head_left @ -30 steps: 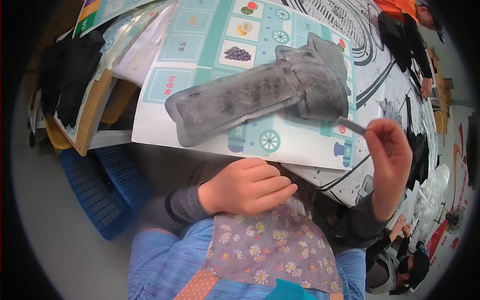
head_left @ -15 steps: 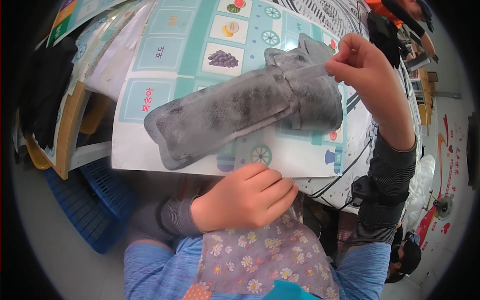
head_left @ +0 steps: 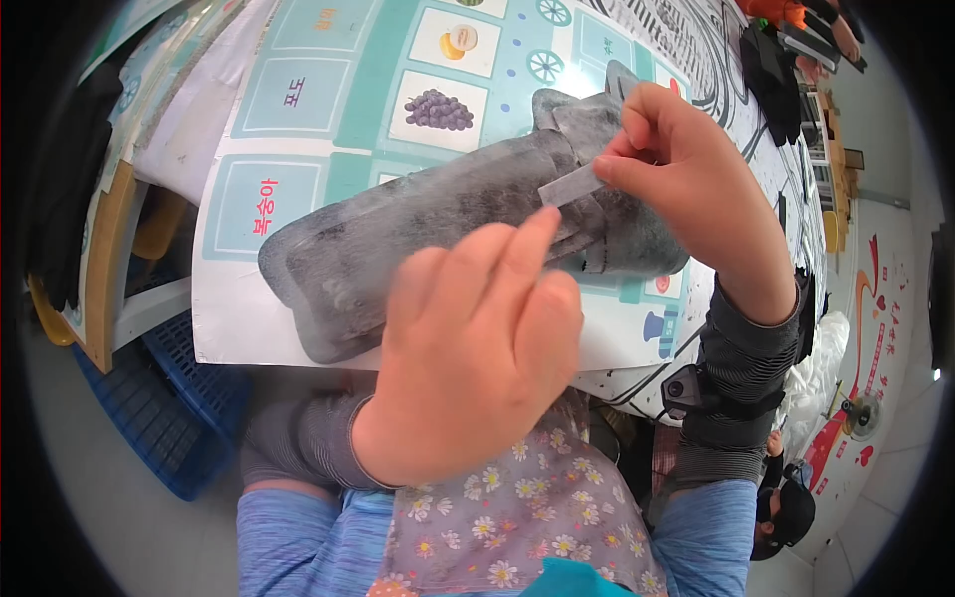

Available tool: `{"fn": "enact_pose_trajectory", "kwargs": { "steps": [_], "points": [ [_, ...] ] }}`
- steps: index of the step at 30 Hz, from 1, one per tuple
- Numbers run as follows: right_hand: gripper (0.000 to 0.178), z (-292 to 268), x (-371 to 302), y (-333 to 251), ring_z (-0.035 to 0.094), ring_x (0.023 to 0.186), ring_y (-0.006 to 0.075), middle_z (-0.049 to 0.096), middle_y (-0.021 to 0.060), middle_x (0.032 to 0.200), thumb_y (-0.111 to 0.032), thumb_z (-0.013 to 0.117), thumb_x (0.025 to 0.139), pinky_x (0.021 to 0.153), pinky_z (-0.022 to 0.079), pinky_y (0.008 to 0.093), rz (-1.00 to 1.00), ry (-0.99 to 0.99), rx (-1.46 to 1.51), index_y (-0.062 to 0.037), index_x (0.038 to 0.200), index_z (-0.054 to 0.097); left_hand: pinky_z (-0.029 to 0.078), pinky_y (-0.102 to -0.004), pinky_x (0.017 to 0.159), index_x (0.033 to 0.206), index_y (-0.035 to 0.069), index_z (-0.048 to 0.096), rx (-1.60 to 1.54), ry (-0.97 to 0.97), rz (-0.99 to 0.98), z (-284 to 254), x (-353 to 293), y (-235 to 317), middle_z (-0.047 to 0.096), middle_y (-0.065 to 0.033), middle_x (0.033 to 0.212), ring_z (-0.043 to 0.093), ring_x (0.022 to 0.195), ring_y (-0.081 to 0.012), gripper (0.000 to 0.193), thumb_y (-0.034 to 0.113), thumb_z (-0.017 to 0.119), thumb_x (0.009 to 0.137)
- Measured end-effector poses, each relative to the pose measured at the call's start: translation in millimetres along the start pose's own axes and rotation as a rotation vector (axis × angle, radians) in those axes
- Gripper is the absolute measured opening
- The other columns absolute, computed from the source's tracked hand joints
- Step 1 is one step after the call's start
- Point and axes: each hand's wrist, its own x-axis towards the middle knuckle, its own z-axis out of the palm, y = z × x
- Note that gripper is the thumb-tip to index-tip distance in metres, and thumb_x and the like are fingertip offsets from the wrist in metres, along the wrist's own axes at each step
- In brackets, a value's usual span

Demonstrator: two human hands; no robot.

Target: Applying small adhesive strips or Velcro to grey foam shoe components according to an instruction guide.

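Observation:
A long dark grey fabric piece (head_left: 418, 204) lies slantwise on the printed sheet, its far right end made of folded, lobed layers with a stitched seam. In a pinch of thumb and fingers, my right hand (head_left: 686, 174) holds a short whitish strip (head_left: 571, 186) over that seamed end. My left hand (head_left: 473, 348) is raised above the near edge of the fabric, somewhat blurred, with fingers apart and nothing visible in it. One of its fingertips comes close to the strip's free end; I cannot tell whether they touch. This hand hides part of the fabric's lower side.
Under the fabric is a printed sheet (head_left: 234, 323) with fruit pictures on a table. Blue plastic baskets (head_left: 164, 423) stand on the floor at left, beside a wooden-edged table (head_left: 111, 269). Black cloth (head_left: 771, 85) lies at far right, near other people.
My left hand has risen from in front of the table edge to over the fabric, its fingers spreading. My right hand has moved left and nearer with the strip.

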Motion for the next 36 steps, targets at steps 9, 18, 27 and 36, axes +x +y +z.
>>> {"fn": "enact_pose_trajectory", "kwargs": {
  "steps": [9, 18, 27, 36],
  "points": [
    [0.022, 7.4, -1.6, -4.0, 0.052, 0.064, 0.0207, 0.055, 0.0098, 0.07, -0.008, 0.069, 0.08, 0.06, 0.045, 0.0336, 0.001, 0.005, -0.096, -0.0001, 0.083, 0.049, 0.037, -0.0381, 0.089, 0.093, 0.008, 0.052, 0.073, -0.058, -0.087, 13.2, 4.4, -3.8, 0.065, -0.0099, 0.126, 0.058, 0.109, -0.024, 0.023, 0.007, 0.068, 0.076],
    [0.023, 14.8, -6.6, -12.9, 0.051, 0.07, 0.0121, 0.053, 0.0021, 0.073, -0.005, 0.068, 0.081, 0.063, 0.044, 0.028, -0.001, 0.016, -0.187, -0.0029, 0.086, 0.046, 0.037, -0.0384, 0.089, 0.094, 0.006, 0.053, 0.075, -0.106, -0.102, 21.1, 8.9, 1.8, 0.065, -0.0085, 0.125, 0.057, 0.109, -0.0227, 0.02, 0.006, 0.065, 0.078],
    [0.014, 22.7, -6.1, -10.2, 0.061, 0.077, 0.0382, 0.061, 0.0174, 0.077, -0.002, 0.058, 0.081, 0.066, 0.047, 0.0453, -0.09, 0.019, -0.369, -0.0007, 0.093, 0.05, 0.036, -0.0383, 0.089, 0.095, 0.006, 0.055, 0.063, -0.115, -0.113, 28.3, 10.6, -0.4, 0.065, -0.0084, 0.122, 0.057, 0.107, -0.0227, 0.02, 0.007, 0.065, 0.078],
    [0.013, 16.9, -16.8, -22.3, 0.057, 0.07, 0.0224, 0.057, 0.0077, 0.075, -0.005, 0.063, 0.085, 0.063, 0.045, 0.0337, -0.122, 0.181, -0.367, -0.0029, 0.093, 0.052, 0.036, -0.0377, 0.089, 0.092, 0.007, 0.055, 0.057, -0.169, -0.137, 24.5, 10.0, 0.9, 0.065, -0.0083, 0.121, 0.057, 0.107, -0.0218, 0.017, 0.007, 0.064, 0.078]
  ]
}}
